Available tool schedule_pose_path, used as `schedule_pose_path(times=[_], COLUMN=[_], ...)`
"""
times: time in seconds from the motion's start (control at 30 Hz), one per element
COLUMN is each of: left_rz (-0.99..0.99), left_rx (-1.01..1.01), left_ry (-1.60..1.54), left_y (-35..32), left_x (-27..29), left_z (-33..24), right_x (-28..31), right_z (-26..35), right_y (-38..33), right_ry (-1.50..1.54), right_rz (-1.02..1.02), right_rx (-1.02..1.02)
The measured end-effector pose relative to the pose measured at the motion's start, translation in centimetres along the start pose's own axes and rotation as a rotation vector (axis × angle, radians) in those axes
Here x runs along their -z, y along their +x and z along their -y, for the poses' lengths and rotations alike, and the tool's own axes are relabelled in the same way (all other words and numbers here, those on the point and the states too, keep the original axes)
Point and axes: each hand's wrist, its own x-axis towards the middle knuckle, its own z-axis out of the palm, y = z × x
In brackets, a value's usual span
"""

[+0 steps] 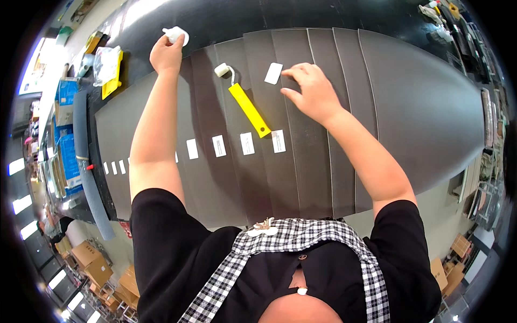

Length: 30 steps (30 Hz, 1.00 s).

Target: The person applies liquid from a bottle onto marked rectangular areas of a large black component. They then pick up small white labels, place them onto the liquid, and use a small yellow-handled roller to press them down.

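In the head view, a shiny black table (226,19) carries a wide spread of smooth, dark grey flat sheets (420,107), laid partly on top of each other so their edges make long lines. The left hand (167,55) is at the far left side of the sheets, with its fingers closed around a small white plastic bottle (177,36). The right hand (315,92) is over the sheets, open, with its fingers bent and its thumb apart. Its fingertips are just beside a small white paper label (273,74) that lies a bit tilted on a sheet; I cannot tell if they touch it. Between the two hands lies a small roller with a flat yellow handle (249,110), a bent metal rod and a pale roller head. Nearer the person, a row of white paper labels (246,144) goes across the sheets. On the left of the table is a yellow tray (112,89) with a clear plastic bag on it. Past that stand blue boxes (69,156) and a long grey-blue roll (92,172). Brown cardboard boxes (91,261) are stacked at the lower left, and bright lights (22,204) shine at the left edge.
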Motion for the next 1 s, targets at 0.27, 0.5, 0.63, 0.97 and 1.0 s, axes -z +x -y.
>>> schedule_pose_path(times=[0.27,0.5,0.63,0.97,1.0], left_rz=[0.278,0.229,0.027,0.203,0.25], left_rx=[0.058,0.036,-0.221,-0.554,-0.566], left_ry=[0.309,0.139,0.186,-0.031,-0.023], left_y=[0.8,-0.1,-1.5,-19.9,-20.4], left_x=[-3.6,-2.6,1.0,6.3,5.7], left_z=[2.3,3.2,3.9,-8.3,-9.3], right_x=[-2.1,-3.1,-3.5,-3.5,-3.7], right_z=[-0.8,-1.3,-1.9,-2.2,-2.3], right_y=[2.1,2.3,2.6,3.0,3.3], right_ry=[-0.2,-0.289,-0.074,-0.083,-0.104], right_rz=[0.028,-0.038,-0.095,-0.096,-0.042], right_rx=[0.093,0.187,0.078,0.056,0.059])
